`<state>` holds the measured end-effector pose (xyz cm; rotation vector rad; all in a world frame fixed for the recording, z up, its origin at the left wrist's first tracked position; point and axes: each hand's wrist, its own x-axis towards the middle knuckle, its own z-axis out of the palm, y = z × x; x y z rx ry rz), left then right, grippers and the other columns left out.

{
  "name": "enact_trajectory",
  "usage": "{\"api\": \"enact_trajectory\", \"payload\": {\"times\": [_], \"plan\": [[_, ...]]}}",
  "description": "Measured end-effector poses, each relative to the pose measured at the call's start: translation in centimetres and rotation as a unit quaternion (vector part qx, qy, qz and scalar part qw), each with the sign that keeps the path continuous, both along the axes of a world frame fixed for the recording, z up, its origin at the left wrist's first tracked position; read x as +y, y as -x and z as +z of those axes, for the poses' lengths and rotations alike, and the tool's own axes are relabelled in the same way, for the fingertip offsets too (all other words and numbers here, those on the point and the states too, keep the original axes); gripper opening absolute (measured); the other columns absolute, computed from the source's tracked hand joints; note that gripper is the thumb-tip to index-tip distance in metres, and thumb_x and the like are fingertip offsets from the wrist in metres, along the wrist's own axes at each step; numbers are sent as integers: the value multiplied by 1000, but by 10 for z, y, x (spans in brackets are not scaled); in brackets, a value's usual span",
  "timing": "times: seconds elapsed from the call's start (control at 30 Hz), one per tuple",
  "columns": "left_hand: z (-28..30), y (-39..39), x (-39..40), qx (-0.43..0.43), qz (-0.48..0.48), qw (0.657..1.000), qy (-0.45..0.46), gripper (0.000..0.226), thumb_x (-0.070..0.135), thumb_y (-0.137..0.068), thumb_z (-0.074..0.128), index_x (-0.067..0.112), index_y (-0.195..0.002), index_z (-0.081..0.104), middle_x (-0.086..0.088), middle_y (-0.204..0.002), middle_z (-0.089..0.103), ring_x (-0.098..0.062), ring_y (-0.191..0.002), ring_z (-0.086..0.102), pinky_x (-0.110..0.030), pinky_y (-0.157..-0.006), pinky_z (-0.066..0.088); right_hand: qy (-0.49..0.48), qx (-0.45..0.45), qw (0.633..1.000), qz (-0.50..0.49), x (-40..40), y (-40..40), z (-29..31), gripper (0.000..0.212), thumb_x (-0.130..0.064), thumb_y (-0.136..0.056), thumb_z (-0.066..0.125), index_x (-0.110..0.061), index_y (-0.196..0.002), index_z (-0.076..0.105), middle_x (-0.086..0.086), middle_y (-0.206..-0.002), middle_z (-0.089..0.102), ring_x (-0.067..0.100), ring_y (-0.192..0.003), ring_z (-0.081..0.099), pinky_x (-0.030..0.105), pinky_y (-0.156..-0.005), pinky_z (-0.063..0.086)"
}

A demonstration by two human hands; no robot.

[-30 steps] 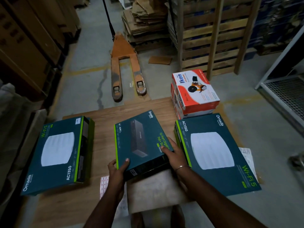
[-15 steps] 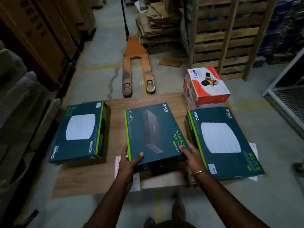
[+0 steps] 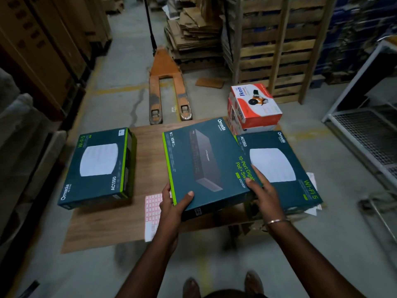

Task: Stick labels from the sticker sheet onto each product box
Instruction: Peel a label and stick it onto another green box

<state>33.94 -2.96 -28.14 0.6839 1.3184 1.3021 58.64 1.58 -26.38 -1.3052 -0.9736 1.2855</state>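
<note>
Both hands, left hand [image 3: 171, 203] and right hand [image 3: 261, 190], grasp the dark-teal cardboard switch box [image 3: 206, 164] with curled fingers above the wooden counter [image 3: 148, 147]. The pink-grid sticker sheet [image 3: 153, 209] lies just left of the left fingers; labelling seems not yet begun on this box.

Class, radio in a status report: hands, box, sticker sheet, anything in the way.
Left hand and right hand grip the switch box. Its right edge overlaps the right AC1350 box. Sticker sheet partly under left hand.

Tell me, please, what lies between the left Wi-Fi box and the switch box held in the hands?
In the head view, bare wooden board separates the left Wi-Fi box from the switch box; nearer the person, the sticker sheet lies there.
</note>
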Motion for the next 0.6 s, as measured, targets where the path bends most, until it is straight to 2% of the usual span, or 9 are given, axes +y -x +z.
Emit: {"api": "enact_trajectory", "payload": {"times": [0.1,0.17,0.27,0.3,0.37,0.47,0.53,0.6], "plan": [[3,-36,1,31,-4,999,-14,86,47,-66,89,42,-143,50,-3,-138,66,-24,-125,66,-53,-110,51,-16,-15,1000,-16,-9,-39,12,54,-30,-86,73,-37,-138,61,-1,-131,72,14,-117,69,37,-95,55],[4,-69,2,48,-13,998,-28,91,55,-65,90,44,-145,48,-1,-139,64,-23,-130,62,-51,-111,50,-27,-19,999,-34,-13,-72,17,53,-19,-93,73,-34,-142,60,-2,-133,70,14,-120,68,37,-100,54],[1,-124,3,77,-35,996,-30,92,70,-63,88,50,-144,48,3,-140,63,-28,-138,52,-54,-114,45,-51,-35,996,-62,-17,-128,20,50,-7,-99,64,-25,-145,59,-6,-131,70,11,-119,68,24,-99,54],[0,-141,5,81,-41,995,-32,91,71,-64,87,49,-144,48,3,-139,64,-29,-139,52,-55,-113,45,-48,-38,996,-69,-18,-146,18,48,-7,-99,63,-25,-143,60,-10,-129,71,12,-119,68,26,-100,54],[-3,-173,7,86,-51,995,-24,93,70,-64,88,49,-145,48,0,-140,63,-28,-138,52,-55,-112,47,-32,-34,996,-75,-19,-183,9,46,-8,-99,64,-30,-138,63,-19,-124,72,16,-118,68,42,-108,51],[-11,-208,11,99,-58,993,-16,84,63,-68,87,50,-143,50,-4,-140,60,-27,-136,54,-53,-111,50,-12,-44,996,-71,-22,-222,-7,48,-29,-91,74,-40,-138,64,3,-134,68,22,-120,68,56,-111,48],[-19,-222,10,121,-55,991,-11,75,57,-73,83,50,-142,53,0,-136,62,-27,-136,52,-53,-112,48,0,-50,997,-65,-24,-236,-15,62,-50,-80,79,-47,-140,60,10,-136,64,22,-120,68,56,-109,49],[-18,-234,6,149,-45,988,-6,71,53,-75,77,48,-142,53,8,-131,59,-22,-136,47,-47,-115,44,7,-51,997,-60,-25,-243,-23,70,-56,-76,79,-47,-142,58,10,-137,63,20,-121,68,54,-111,49]]}}
